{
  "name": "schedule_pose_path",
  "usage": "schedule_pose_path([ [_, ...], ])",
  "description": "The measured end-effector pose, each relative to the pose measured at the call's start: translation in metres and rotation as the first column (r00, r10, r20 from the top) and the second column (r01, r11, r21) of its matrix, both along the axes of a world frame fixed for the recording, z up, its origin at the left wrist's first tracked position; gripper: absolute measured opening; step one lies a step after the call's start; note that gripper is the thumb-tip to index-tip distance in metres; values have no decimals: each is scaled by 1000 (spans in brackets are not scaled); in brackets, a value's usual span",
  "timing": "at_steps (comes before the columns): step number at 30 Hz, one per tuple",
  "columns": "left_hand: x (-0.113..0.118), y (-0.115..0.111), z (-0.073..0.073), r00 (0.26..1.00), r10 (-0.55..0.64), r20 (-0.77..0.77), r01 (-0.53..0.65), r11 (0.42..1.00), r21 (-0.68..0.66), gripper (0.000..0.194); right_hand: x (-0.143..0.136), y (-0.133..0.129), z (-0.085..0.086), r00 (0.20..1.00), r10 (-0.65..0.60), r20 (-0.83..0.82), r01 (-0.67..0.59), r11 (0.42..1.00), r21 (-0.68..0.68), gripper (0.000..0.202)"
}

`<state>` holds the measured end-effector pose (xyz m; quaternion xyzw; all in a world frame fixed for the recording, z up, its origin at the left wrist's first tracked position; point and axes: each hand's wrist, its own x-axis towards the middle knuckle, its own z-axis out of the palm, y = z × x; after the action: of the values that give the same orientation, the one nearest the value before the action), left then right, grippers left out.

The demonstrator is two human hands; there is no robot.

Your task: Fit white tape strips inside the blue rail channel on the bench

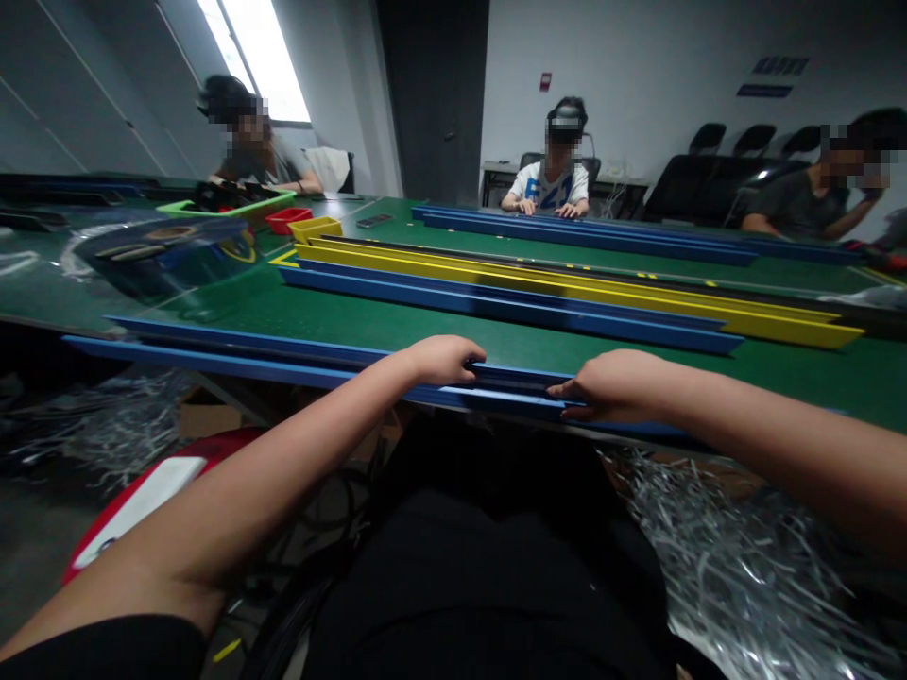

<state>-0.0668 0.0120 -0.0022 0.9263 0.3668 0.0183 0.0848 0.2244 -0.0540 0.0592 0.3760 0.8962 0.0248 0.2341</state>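
A long blue channel strip (248,357) lies along the near edge of the green table, with a dark inner groove running down its length. My left hand (443,359) is closed over it near the middle, fingertips curled at the groove. To the right, my right hand (620,384) grips the same strip, one finger in the groove and another at its near wall. A short stretch of the strip shows between both hands. Whether a separate dark piece sits in the groove, I cannot tell.
Beyond lie another blue channel (425,293) and yellow channels (581,279). Farther back are more blue channels (567,231), a red bin (287,221), a yellow bin (316,229) and a phone (374,221). Three people sit around the table (340,316). Shredded silvery strips (744,567) lie below.
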Motion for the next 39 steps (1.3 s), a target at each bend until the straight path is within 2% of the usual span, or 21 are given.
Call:
schedule_pose_path([
  [19,5,1,2,997,29,-65,-31,999,-31,32,-13,0,-6,999,-31,23,31,999,16,40],
  [24,11,2,3,994,60,-90,-64,997,-47,41,-12,-1,-6,999,-39,21,38,999,24,42],
  [28,24,-1,5,995,36,-93,-40,998,-42,39,-10,-2,-5,999,-40,-3,40,999,24,40],
  [35,66,-4,3,994,-19,-110,22,1000,22,34,-10,-7,-3,998,-56,8,56,997,58,42],
  [39,70,-1,-2,996,-35,-83,36,999,21,35,-4,-9,-2,1000,-15,-19,16,997,76,46],
])
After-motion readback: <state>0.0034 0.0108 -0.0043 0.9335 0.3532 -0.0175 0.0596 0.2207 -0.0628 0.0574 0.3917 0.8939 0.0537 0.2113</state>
